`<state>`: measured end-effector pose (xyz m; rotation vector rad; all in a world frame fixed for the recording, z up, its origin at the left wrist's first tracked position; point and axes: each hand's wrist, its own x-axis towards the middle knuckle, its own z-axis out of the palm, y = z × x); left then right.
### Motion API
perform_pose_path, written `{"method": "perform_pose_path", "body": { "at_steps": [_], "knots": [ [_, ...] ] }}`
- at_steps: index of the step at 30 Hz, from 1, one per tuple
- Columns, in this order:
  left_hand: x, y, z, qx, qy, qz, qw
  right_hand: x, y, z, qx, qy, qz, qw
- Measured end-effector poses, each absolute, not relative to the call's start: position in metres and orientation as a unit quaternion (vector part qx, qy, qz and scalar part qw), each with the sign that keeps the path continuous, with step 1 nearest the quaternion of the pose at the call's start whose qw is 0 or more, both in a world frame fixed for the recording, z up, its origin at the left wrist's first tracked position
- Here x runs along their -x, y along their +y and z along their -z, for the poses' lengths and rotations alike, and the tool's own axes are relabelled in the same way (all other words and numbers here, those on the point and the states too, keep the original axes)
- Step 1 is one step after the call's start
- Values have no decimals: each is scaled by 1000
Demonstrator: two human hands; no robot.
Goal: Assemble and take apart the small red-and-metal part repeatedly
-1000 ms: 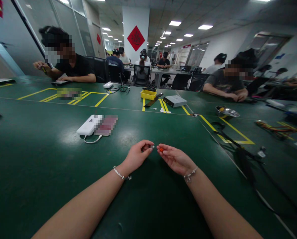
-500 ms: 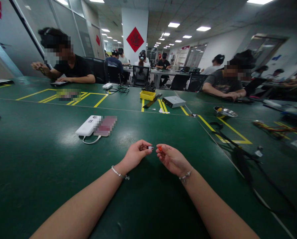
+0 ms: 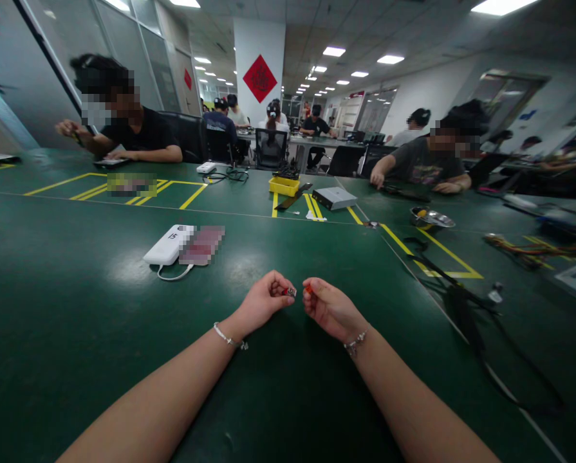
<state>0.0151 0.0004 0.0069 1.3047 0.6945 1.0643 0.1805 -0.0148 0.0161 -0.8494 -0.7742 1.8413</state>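
Note:
Just above the green table (image 3: 249, 399), my left hand (image 3: 264, 299) pinches a small metallic part with some red on it (image 3: 290, 292) between thumb and fingertips. Its exact kind is too small to make out. Facing it across a narrow gap, my right hand (image 3: 333, 308) is closed on a small orange piece (image 3: 309, 289), mostly hidden by the thumb and fingers. The two small pieces are apart. A white power bank (image 3: 169, 244) marked 15 lies beyond my left hand, joined by a short white cable to a blurred-out phone (image 3: 201, 245).
Farther back stand a yellow bin (image 3: 284, 186) with dark items and a grey metal box (image 3: 334, 197). Black straps (image 3: 459, 302), a metal bowl (image 3: 432, 217) and coloured wires (image 3: 519, 249) lie on the right. Co-workers sit across the table at left and right.
The metallic part in my left hand has turned, now showing red. My right hand stays nearly in place. The co-worker at right has moved a hand outward.

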Motion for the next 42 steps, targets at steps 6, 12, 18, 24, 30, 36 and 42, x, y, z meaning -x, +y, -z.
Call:
{"method": "perform_pose_path", "body": {
  "at_steps": [6, 12, 18, 24, 30, 36, 42],
  "knots": [
    [-14, 2, -5, -573, 313, -465, 599, -182, -17, -22, 357, -327, -750, 450],
    [-14, 3, -3, -587, 359, -455, 565, -181, -18, -21, 352, -342, -748, 448],
    [-12, 2, -8, -605, 361, -437, 559, -180, -17, -21, 355, -342, -747, 447],
    [-12, 2, -7, -603, 347, -424, 579, -181, -16, -19, 354, -336, -724, 488],
    [-15, 4, -3, -596, 352, -434, 576, -181, -14, -17, 371, -332, -708, 501],
    [-15, 1, -4, -647, 380, -432, 499, -175, -16, -17, 399, -352, -673, 513],
    [-16, -7, -11, -722, 420, -421, 353, -169, -16, -10, 450, -420, -594, 518]
  ]
}}
